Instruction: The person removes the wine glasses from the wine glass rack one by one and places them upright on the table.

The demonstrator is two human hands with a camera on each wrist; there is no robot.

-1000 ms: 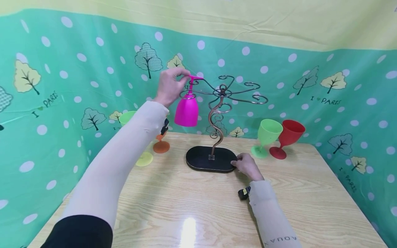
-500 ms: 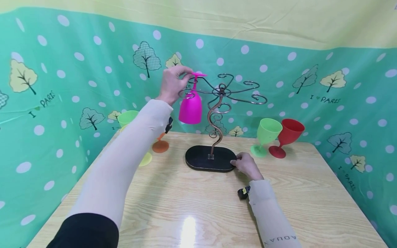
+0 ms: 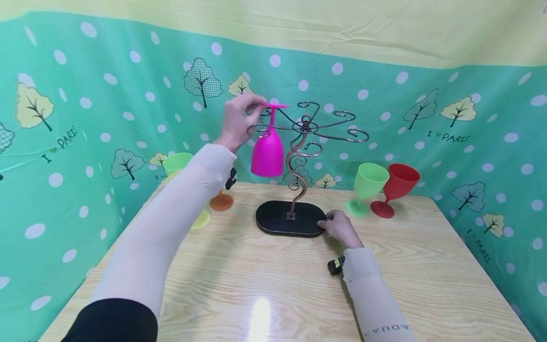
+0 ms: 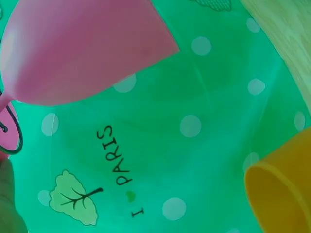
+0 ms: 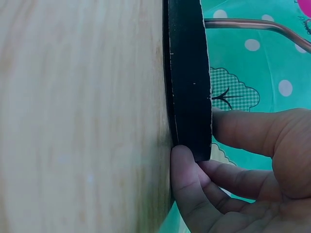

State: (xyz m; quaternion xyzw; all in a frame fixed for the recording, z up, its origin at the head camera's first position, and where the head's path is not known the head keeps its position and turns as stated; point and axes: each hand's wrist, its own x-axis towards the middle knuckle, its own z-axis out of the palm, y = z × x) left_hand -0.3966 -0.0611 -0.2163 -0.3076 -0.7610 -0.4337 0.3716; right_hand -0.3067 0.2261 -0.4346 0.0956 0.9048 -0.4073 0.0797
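A bright pink plastic goblet (image 3: 267,154) is upside down at the left side of a wire glass rack (image 3: 305,127). My left hand (image 3: 241,119) pinches its foot between thumb and fingers, above the curled wire arms. The goblet's stem passes among the left arms, its bowl below them; the left wrist view shows the pink bowl (image 4: 92,48) close up. My right hand (image 3: 341,228) grips the right end of the rack's black oval base (image 3: 273,223). In the right wrist view, thumb and fingers close around the base's edge (image 5: 189,87).
On the table (image 3: 278,270), a light green goblet (image 3: 370,185) and a red goblet (image 3: 399,185) stand at the right. Behind my left forearm are another green goblet (image 3: 174,162), a yellow one (image 3: 201,220) and an orange one (image 3: 221,202). A patterned cloth (image 3: 141,95) hangs behind.
My left hand has moved the pink goblet to the right, its stem inward along the rack's left arms, then slightly down. My right hand stays on the base.
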